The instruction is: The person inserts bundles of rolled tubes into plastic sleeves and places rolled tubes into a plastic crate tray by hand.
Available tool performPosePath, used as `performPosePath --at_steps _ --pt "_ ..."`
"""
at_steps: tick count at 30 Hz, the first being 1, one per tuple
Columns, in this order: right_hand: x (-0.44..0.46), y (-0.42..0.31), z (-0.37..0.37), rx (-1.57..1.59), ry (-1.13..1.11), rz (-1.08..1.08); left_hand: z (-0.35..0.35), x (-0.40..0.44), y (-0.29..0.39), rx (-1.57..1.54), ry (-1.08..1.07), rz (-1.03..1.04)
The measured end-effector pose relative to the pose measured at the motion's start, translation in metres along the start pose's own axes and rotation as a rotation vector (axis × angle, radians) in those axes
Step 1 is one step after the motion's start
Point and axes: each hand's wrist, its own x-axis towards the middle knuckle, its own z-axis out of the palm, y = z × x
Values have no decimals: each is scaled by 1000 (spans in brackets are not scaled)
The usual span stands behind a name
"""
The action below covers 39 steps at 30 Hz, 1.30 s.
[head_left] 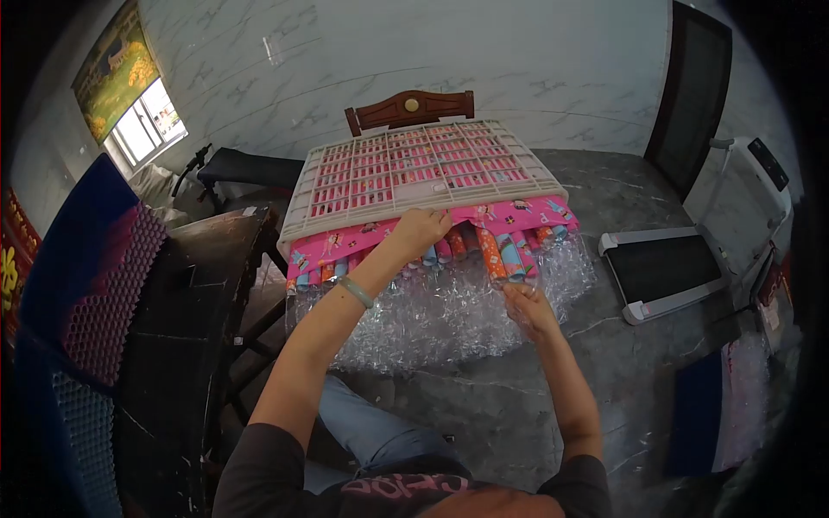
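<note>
A cream plastic grid crate lies in front of me, with pink patterned pieces showing through its openings. Along its near edge runs a pink printed sheet. My left hand has its fingers closed on this sheet at the crate's rim. Below hang several rolled tubes in orange and blue, with clear crinkled plastic film trailing from them. My right hand is closed around the lower end of an orange rolled tube and its film. Blue tubes sit right beside it.
A dark wooden table stands on the left, with blue sheets and rows of tubes. Behind the crate is a wooden chair. A treadmill stands at right, and a blue sheet with film lies lower right.
</note>
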Motion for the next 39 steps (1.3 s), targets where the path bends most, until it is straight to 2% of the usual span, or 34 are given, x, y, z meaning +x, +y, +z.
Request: performPosePath --at_steps 2,4,5,8,9,11,15,18,21,23,24,26,29,33,39 --pt "2 3 -12 -24 -18 3 0 -2 0 -30 35 -18" --pt "8 -1 -14 27 164 -69 -16 1 7 -15 191 -39" --pt "15 -1 -28 107 101 -70 -20 -2 10 53 136 -165" --pt "20 0 -44 164 -67 -14 -2 -24 -3 20 79 -368" --pt "18 2 -41 176 -62 1 -2 -29 -4 14 59 -368" --pt "10 -8 -29 148 -51 -1 -5 -30 -7 -14 167 -227" --pt "0 -14 -18 72 34 1 -7 -37 -7 16 206 -153" --pt "21 -15 -25 81 -50 -12 -10 -37 -5 -19 165 -179" --pt "55 -9 -35 129 -70 -29 -12 -29 -7 -49 287 -101" --pt "62 -5 -45 158 -233 -46 -9 -30 -6 -61 306 -80" --pt "54 -6 -39 156 -234 -43 -10 -33 -4 -60 306 -84" --pt "31 -10 -18 8 -36 -80 -16 -38 -4 -74 216 -84" --pt "15 -1 -14 84 7 -111 -21 -42 -4 -85 238 -48" --pt "42 -6 -21 145 -36 -51 -20 -34 -5 -123 288 -21" --pt "25 -3 -13 11 4 -97 -27 -40 -3 -145 261 -57"
